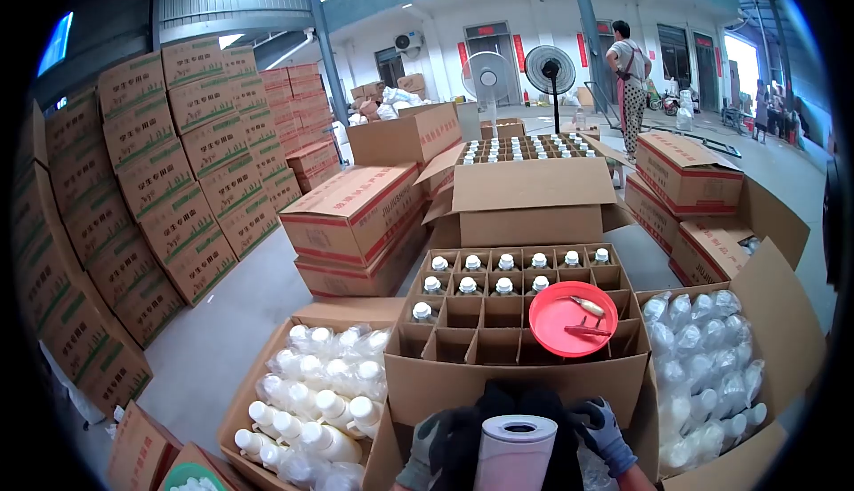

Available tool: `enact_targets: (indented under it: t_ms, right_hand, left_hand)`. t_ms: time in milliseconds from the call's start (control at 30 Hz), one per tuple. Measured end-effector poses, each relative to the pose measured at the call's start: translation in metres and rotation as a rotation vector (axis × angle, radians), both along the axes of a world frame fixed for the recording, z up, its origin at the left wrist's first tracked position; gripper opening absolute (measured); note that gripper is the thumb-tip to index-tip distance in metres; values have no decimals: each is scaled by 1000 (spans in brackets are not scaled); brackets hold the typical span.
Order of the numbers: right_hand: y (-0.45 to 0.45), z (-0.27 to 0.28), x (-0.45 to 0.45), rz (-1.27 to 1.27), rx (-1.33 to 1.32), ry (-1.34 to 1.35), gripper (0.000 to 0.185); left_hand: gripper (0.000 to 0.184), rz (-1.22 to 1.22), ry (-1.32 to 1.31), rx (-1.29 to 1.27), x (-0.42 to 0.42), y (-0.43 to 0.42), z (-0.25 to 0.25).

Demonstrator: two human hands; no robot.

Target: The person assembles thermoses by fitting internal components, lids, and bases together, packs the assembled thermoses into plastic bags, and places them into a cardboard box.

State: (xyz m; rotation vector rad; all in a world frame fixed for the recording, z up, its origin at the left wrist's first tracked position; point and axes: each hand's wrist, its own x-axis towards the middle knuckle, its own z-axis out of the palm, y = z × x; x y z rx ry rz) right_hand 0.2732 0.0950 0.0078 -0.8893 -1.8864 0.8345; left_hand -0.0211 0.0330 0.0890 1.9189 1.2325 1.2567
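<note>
Both hands wear grey gloves with dark fingers, low in the view beside black-clothed legs. My left hand (430, 445) is at the left of the legs, its fingertips hidden against the dark cloth. My right hand (603, 433) is on the other side with its fingers bent inward; see-through plastic (592, 470) shows just below it, and the grip is unclear. Between the hands stands a white cylinder (514, 457) with a dark oval slot on top. Ahead is a divided carton (516, 393) holding several white-capped bottles (468, 285). A red plate (569, 340) with small tools (587, 306) rests on its dividers.
Left of me, a carton (311, 313) holds plastic-wrapped white bottles (334, 406); at right, another carton (792, 313) holds wrapped bottles (712, 340). Stacked boxes (200, 126) line the left. Beyond are a second bottle carton (534, 189), fans (550, 68) and a standing person (628, 82).
</note>
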Motion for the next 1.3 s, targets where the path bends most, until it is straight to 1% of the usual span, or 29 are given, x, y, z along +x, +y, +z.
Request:
enact_targets:
  t_ms: [67,100,133,200,233,333,367,400,467,533,567,600,633,667,700,733,800,867,900,933,967,1000,1033,1067,1100,1167,1200,1233,1300]
  right_hand:
    - [-18,46,-8,-54,-3,-53,33]
    - [-35,63,-24,76,-264,135,40]
    - [-22,41,-22,198,-82,-10,40]
    - [-16,43,5,65,-306,25,38]
    - [-8,20,30,-95,-396,-100,40]
    - [-28,46,5,68,-694,341,47]
    - [-26,47,-11,131,-514,220,55]
    - [-26,78,-20,102,-281,-140,60]
    - [-7,79,-25,89,-112,-106,69]
    - [5,90,-38,43,-59,13,71]
    - [15,87,-44,64,-27,66,78]
    - [19,94,-51,87,-4,125,83]
    - [26,102,-58,141,93,128,81]
    - [30,113,-65,156,190,-5,76]
    - [34,123,-73,170,293,-128,72]
    - [46,124,-77,115,590,-332,71]
    - [57,113,-82,103,615,-442,72]
    - [49,116,-88,96,158,-172,76]
    - [49,120,-94,58,68,-9,76]
    - [57,98,-91,23,-176,68,67]
    - [65,79,-83,190,-132,179,60]
    - [71,66,-72,287,-156,189,56]
    - [77,54,-61,383,-185,197,52]
    - [87,48,-46,414,-268,109,51]
    - [97,45,-31,444,-351,21,49]
    - [125,47,-10,502,-512,-156,46]
    - [137,62,-6,461,-516,-247,44]
    - [153,82,-10,330,-451,-342,42]
    - [187,111,-23,-15,-247,-529,40]
  left_hand:
    - [35,-44,-312,-201,12,6,-13]
    - [35,-43,-446,-331,18,9,-23]
    - [36,-99,-471,-344,16,3,-29]
    - [37,-220,-510,-339,3,6,-27]
    - [43,-211,-714,-475,-10,0,-29]
    - [52,-310,-573,-356,0,7,12]
    - [62,-398,-471,-404,-3,23,-32]
    - [65,-426,-23,-312,5,34,-25]
    - [70,-370,-85,-197,6,44,-5]
    - [68,-381,246,36,1,61,6]
    - [60,-361,154,131,3,65,8]
    - [60,-329,-119,-114,3,65,2]
    - [60,-284,-394,-367,2,65,-9]
    - [61,-225,-670,-627,7,59,-4]
    - [63,-262,-794,-613,12,55,6]
    - [66,-294,-921,-600,21,53,30]
    - [68,-362,-1050,-638,22,61,18]
    - [68,-295,-954,-549,31,60,10]
    - [60,-196,-633,-244,33,63,9]
    - [55,-95,-307,62,35,66,12]
    - [54,10,23,362,36,69,18]
    - [49,-91,377,462,25,69,31]
    - [47,-213,435,524,13,73,27]
    - [46,-332,492,587,7,77,22]
    - [41,-393,574,553,7,79,23]
    - [34,-316,676,656,-4,89,-7]
    - [31,-274,728,708,-9,93,-18]
    - [43,-189,700,575,-9,98,-8]
    - [48,-196,355,223,-1,100,-9]
